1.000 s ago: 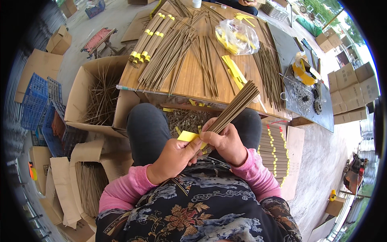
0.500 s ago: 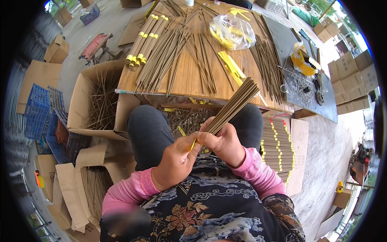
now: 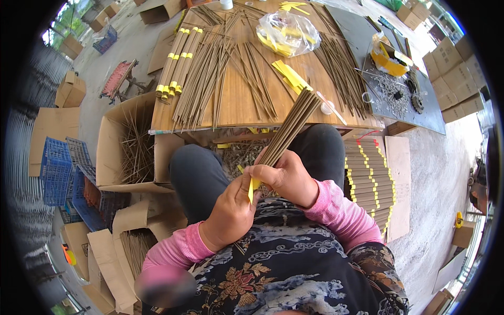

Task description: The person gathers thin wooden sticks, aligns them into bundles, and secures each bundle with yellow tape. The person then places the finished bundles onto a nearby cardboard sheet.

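Wooden table (image 3: 240, 110), far side of the scene: across its left half lie loose brown sticks (image 3: 202, 79), spread lengthwise. To their left, bundles of like sticks bound with yellow bands (image 3: 176, 65) lie side by side. Right of the loose sticks rests a small pile of yellow paper strips (image 3: 291, 76).

Stick bundle (image 3: 289, 126), held above the lap on the near side of the table: it slants far and to the right, its upper end seen against the table's near edge; contact there cannot be judged. It is probably light and stiff along its length, yet each thin stick is likely brittle and apt to snap under bending. The sticks, looking dry and matt, would slide past one another if the grip slackened, so a firm encircling hold low on the bundle suits it best.

Right hand (image 3: 289, 178): closed around the bundle's lower part, thumb toward the left.

Left hand (image 3: 231, 210): thumb and fingers pinched on a yellow paper strip (image 3: 252, 189) at the bundle's near end. The strip is presumably soft, nearly weightless and easily creased or torn; an edge pinch should suffice.
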A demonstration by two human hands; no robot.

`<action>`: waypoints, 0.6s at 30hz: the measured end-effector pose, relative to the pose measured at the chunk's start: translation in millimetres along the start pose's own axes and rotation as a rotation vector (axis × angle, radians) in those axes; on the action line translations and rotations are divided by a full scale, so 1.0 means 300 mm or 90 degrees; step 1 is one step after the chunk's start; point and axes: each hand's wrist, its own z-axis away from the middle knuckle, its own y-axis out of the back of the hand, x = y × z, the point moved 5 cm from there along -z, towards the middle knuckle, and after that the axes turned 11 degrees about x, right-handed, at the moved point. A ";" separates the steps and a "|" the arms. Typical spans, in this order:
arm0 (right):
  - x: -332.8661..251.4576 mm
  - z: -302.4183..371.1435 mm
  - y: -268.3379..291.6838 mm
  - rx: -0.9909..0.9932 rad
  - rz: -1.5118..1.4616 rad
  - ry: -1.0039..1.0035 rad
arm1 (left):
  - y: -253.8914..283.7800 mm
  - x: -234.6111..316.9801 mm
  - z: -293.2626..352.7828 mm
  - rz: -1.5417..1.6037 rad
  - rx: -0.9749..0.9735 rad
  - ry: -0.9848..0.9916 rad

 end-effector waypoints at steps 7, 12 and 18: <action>0.004 -0.043 0.015 -0.012 0.010 0.025 | -0.027 -0.023 -0.012 -0.072 0.000 -0.067; -0.067 -0.049 0.012 -0.055 0.032 0.085 | -0.034 -0.033 -0.020 -0.126 0.020 -0.107; -0.062 -0.050 0.009 -0.094 -0.055 0.001 | -0.029 -0.034 -0.022 -0.156 0.042 -0.111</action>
